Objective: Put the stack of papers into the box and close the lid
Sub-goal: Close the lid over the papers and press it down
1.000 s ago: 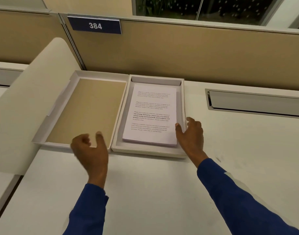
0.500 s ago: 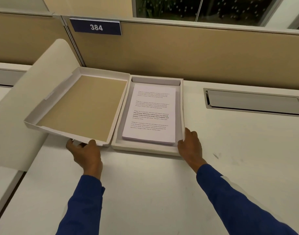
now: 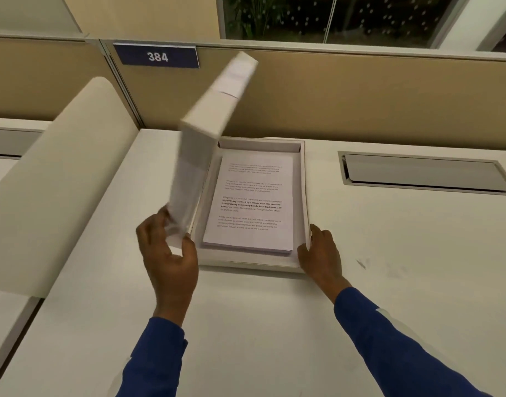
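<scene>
White printed paper stack (image 3: pixel 250 204) already in shallow white cardboard box (image 3: pixel 303 196), frame centre; my left grip (image 3: pixel 171 250) clamped on blurred, upright hinged white lid (image 3: pixel 208 144), right grip (image 3: pixel 320 247) bracing box corner; closing left

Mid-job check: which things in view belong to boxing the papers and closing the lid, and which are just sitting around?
Part of the job:
box, open on the desk
stack of papers, lying inside it
lid, raised on edge
left hand, gripping the lid's near corner
right hand, steadying the box's right wall

Just lying about:
number plate 384
desk cable hatch
curved desk divider
</scene>
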Tool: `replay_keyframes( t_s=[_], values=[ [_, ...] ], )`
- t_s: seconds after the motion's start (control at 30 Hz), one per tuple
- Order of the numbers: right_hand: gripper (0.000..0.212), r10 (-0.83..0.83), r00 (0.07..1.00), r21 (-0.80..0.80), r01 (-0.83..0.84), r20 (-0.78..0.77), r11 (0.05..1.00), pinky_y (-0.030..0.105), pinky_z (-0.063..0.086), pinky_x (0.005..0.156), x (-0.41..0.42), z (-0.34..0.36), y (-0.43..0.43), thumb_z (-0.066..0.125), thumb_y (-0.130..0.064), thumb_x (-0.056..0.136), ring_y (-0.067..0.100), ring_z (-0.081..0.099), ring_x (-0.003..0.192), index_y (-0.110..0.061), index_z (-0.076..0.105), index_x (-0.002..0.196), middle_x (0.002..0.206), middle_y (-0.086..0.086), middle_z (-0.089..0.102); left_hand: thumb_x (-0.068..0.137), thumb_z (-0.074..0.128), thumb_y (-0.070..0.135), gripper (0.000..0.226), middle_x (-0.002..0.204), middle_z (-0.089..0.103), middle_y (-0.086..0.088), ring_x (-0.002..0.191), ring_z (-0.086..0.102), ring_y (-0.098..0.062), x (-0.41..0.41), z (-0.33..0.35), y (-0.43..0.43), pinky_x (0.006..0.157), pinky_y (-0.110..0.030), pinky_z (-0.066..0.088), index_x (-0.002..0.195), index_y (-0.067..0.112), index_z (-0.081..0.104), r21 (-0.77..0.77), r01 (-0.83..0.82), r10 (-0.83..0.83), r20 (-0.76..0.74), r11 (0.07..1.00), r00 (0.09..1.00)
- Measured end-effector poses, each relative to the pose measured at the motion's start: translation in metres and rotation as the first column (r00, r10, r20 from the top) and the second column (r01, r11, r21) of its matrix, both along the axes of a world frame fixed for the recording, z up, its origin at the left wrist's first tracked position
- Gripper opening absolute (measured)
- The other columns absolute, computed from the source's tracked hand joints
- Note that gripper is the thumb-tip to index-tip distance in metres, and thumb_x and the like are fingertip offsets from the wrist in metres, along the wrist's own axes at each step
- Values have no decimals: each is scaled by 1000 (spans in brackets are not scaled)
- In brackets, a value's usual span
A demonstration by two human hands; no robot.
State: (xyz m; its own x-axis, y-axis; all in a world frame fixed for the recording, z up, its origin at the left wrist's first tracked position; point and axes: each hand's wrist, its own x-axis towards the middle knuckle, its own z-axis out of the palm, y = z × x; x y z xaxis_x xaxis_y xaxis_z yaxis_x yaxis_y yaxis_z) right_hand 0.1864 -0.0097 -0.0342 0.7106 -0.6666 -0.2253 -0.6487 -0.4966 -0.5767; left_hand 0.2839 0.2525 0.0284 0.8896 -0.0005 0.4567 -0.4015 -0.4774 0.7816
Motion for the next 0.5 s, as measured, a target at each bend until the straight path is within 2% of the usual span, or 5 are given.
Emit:
replay_keyframes(
  t_s=[0.1,0.2,0.3,0.37,0.5],
  values=[
    [57,-77,993,66,72,86,995,41,54,96,0,19,-5,56,-47,99,28,62,114,-12,52,144,134,14,57,81,71,-10,67,131,47,-7,123,49,-26,-5,-4,-6,105,-18,43,143,11,54,143,87,-88,0,986,996],
    [52,-307,916,312,222,257,924,40,54,89,3,48,-9,42,-62,99,25,65,103,-20,65,119,119,9,67,78,69,-16,71,131,49,-7,123,46,-28,-9,-13,-9,106,-34,44,142,13,59,262,163,-176,26,951,984],
    [54,-536,809,734,209,242,646,35,55,72,6,77,-15,37,-67,98,21,69,92,-24,62,121,110,3,71,74,66,-21,72,130,48,-4,122,45,-31,-10,-25,-9,107,-44,45,138,13,64,360,189,-234,84,913,969],
    [57,-563,796,838,142,220,527,32,55,66,6,86,-18,42,-70,95,19,70,86,-24,62,122,103,2,73,73,65,-23,73,132,50,-6,122,45,-33,-10,-33,-9,108,-50,44,135,16,65,410,191,-248,90,892,965],
    [44,-429,875,756,123,223,643,33,56,75,11,82,-16,60,-60,92,23,68,98,-26,64,120,113,3,71,74,66,-22,69,142,54,-12,130,45,-37,-13,-40,-14,113,-50,36,131,17,68,475,211,-271,62,855,960]
  ],
)
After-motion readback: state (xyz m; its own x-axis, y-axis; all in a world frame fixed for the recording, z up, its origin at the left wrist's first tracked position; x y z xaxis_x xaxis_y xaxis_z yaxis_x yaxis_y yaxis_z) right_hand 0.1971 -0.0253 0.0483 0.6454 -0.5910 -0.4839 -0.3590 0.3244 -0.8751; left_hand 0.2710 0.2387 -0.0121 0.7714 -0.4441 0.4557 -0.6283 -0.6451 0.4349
